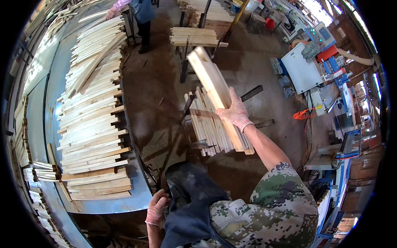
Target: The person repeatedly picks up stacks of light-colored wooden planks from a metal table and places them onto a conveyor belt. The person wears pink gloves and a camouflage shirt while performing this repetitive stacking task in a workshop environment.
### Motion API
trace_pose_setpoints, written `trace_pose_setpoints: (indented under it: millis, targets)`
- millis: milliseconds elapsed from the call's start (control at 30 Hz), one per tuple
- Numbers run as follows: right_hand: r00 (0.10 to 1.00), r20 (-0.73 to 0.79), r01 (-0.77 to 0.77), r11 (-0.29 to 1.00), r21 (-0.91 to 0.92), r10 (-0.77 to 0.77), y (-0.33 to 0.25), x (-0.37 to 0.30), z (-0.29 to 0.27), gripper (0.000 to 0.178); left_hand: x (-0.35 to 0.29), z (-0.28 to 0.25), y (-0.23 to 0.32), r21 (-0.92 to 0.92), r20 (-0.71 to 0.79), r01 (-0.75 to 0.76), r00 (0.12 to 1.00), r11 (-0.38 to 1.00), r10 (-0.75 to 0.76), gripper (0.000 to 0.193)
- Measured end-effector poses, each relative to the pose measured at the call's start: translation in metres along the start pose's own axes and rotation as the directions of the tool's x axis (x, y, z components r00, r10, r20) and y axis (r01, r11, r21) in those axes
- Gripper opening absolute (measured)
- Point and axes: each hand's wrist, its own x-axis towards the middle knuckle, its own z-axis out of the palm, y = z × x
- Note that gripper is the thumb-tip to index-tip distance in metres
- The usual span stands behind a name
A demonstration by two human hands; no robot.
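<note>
My right hand (235,111), in a knit work glove, is closed around a few pale wooden strips (209,82), raised and tilted over a rack. Below them, more wooden strips (202,120) lie side by side on the metal rack arms (192,103). Down beside my dark apron (186,219), my left hand (157,207), gloved too, has its fingers curled in, with nothing seen in them.
To the left, a long metal table (142,198) carries a row of wooden strips (93,136). At its far end stands another person (142,12). Further racks bear stacked strips (194,36) ahead. Machines with a white cabinet (301,68) line the right side.
</note>
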Motion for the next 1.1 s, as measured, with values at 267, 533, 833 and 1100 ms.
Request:
trace_pose_setpoints:
  millis: [267, 533, 833, 1100]
  targets:
    - [0.816, 0.078, -0.557, 0.814, -0.163, 0.573, 0.208, 0.067, 0.082, 0.128, 0.047, 0.080, -0.034, 0.080, -0.290, 0.259, 0.930, 0.962, -0.226, 0.062]
    - [0.803, 0.148, -0.507, 0.792, -0.341, 0.578, 0.307, 0.134, 0.145, 0.126, 0.102, 0.140, -0.072, 0.124, -0.425, 0.528, 0.793, 0.840, -0.436, 0.053]
    - [0.916, 0.185, -0.399, 0.859, 0.320, 0.357, 0.320, 0.128, 0.192, 0.091, 0.104, 0.139, -0.091, 0.194, -0.499, 0.543, 0.772, 0.817, -0.395, 0.047]
    - [0.949, 0.087, -0.314, 0.939, 0.138, 0.304, 0.376, 0.107, 0.224, 0.090, 0.106, 0.123, -0.087, 0.314, -0.511, 0.510, 0.802, 0.801, -0.309, 0.059]
